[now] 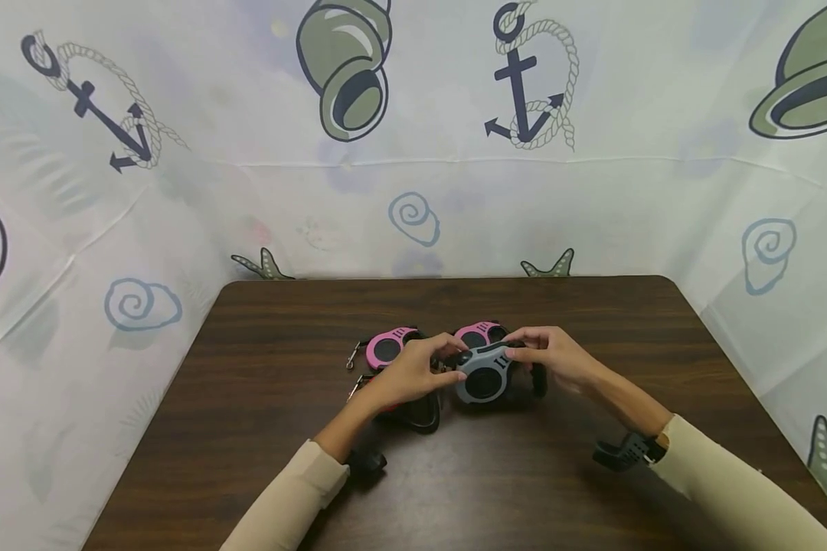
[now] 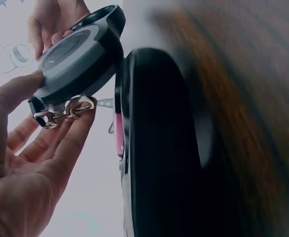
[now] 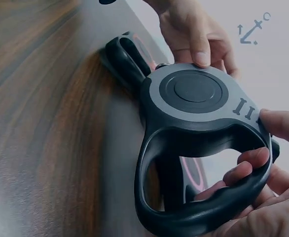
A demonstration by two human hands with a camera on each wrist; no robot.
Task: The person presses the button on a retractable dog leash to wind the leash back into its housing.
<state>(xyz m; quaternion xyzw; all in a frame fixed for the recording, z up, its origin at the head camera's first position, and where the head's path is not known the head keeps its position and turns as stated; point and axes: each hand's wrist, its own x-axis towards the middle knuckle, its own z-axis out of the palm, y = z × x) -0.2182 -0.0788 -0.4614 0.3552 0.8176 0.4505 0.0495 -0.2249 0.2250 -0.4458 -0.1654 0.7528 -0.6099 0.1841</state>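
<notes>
A grey and black retractable dog leash (image 1: 484, 380) is held between both hands above the table. My left hand (image 1: 413, 371) pinches its front end, thumb on the grey casing and fingers at the far side. In the left wrist view, its metal clip (image 2: 65, 112) hangs beside those fingers. My right hand (image 1: 557, 357) grips the leash at the handle end; in the right wrist view, fingertips (image 3: 255, 157) come through the black handle loop (image 3: 203, 215). Behind it lies a pink retractable leash (image 1: 474, 334), partly covered.
Another pink retractable leash (image 1: 386, 348) with a metal clip (image 1: 352, 357) lies to the left. In front of it sits a red and black leash (image 1: 423, 417), mostly hidden by my left hand. All rest on a dark wooden table (image 1: 282, 321) before a patterned cloth (image 1: 455, 229).
</notes>
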